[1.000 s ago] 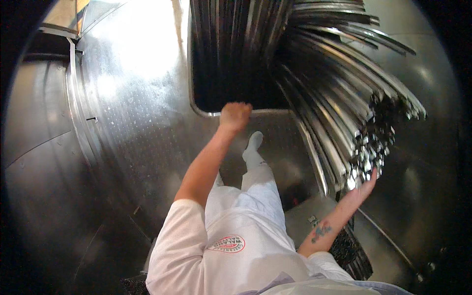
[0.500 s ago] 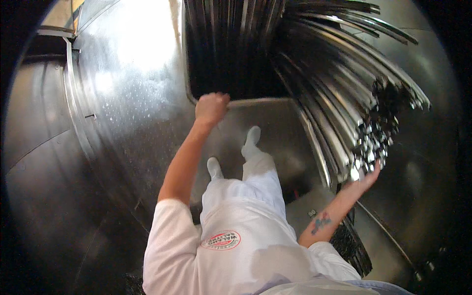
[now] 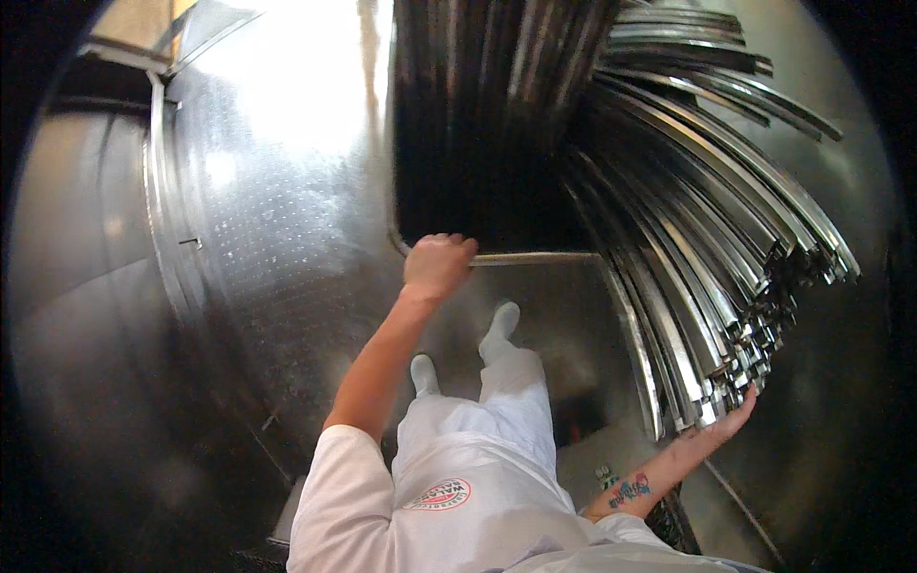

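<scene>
My left hand (image 3: 439,265) is closed round the near rim of a dark, deep rectangular bin (image 3: 521,259), close to its left corner. Long shiny metal bars (image 3: 688,286) lie in a thick bundle across the bin's right side, their ends fanning toward me. Against the nearest bar ends rests my right hand (image 3: 731,417), with its fingers stretched upward along them. Part of that palm is hidden by the bars.
A shiny metal wall (image 3: 277,143) runs along the left, with a small handle (image 3: 191,242) on a panel edge. More bars (image 3: 688,38) stick out at the far right. My light boots (image 3: 500,323) stand on the dark floor just before the bin.
The bin, bars and both hands sit lower and slightly farther right in the picture; the whole view has shifted too. Both hands keep their places on the rim and the bar ends.
</scene>
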A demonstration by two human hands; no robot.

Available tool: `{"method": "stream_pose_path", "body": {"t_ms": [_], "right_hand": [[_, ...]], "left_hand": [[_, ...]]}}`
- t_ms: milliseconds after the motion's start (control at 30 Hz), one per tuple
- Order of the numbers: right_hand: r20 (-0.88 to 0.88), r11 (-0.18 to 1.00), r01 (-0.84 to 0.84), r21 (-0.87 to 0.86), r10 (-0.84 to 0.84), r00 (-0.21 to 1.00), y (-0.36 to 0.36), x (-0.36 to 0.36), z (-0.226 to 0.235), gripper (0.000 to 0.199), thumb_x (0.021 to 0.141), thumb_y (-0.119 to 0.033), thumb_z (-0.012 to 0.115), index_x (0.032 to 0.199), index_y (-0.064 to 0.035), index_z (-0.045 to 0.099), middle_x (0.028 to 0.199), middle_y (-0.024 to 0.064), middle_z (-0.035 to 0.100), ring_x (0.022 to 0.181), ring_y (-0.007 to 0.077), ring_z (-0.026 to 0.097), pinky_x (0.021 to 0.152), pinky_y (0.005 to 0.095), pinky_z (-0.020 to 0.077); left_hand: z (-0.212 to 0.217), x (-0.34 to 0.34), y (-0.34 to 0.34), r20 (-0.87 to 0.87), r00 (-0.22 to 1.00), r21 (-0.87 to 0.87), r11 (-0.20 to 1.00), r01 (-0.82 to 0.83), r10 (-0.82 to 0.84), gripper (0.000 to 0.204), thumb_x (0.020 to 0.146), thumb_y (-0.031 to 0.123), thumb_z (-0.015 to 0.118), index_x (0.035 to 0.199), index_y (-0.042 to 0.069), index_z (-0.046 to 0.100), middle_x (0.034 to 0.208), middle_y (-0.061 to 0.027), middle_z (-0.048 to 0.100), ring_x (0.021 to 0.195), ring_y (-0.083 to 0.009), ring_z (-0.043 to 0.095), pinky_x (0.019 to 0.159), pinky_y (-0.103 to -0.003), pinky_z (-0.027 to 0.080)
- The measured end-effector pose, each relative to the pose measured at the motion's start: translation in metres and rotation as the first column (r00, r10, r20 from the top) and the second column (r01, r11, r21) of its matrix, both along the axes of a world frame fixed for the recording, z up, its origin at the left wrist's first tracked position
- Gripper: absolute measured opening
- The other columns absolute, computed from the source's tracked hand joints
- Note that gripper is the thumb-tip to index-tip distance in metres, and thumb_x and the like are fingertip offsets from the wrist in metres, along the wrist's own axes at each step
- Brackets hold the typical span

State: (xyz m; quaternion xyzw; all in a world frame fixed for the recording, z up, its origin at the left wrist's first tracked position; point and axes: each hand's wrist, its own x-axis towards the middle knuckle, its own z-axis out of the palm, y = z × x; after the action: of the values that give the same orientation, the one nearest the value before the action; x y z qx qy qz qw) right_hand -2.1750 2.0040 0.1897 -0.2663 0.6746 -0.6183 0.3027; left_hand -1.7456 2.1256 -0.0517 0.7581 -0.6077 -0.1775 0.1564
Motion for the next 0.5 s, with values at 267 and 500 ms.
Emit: {"method": "stream_pose_path", "body": {"t_ms": [267,500], "right_hand": [[0.105,0.99,-0.131,-0.053,0.136,0.985,0.008,0.012,0.004,0.047,0.09,-0.039,0.061,0.124,-0.0067,0.061,0.121,0.0092,0.064,0.107,0.0256,0.062,0.088,0.0428,0.0511],[0.232,0.978,-0.198,-0.067,0.209,0.95,0.007,0.002,0.003,0.04,0.095,-0.035,0.052,0.121,-0.0059,0.062,0.115,0.0085,0.067,0.1,0.0289,0.066,0.084,0.046,0.0547]], "left_hand": [[-0.006,0.014,0.008,0.025,1.0,-0.096,0.995,0.006,-0.003,0.011,0.081,0.015,0.059,0.083,0.012,0.07,0.083,-0.0089,0.07,0.082,-0.0295,0.071,0.069,-0.043,0.057],[0.008,0.02,0.01,0.003,1.0,-0.061,0.998,-0.011,0.011,0.013,0.08,0.015,0.06,0.085,0.013,0.073,0.087,-0.0097,0.072,0.083,-0.0298,0.072,0.071,-0.042,0.058]]}}
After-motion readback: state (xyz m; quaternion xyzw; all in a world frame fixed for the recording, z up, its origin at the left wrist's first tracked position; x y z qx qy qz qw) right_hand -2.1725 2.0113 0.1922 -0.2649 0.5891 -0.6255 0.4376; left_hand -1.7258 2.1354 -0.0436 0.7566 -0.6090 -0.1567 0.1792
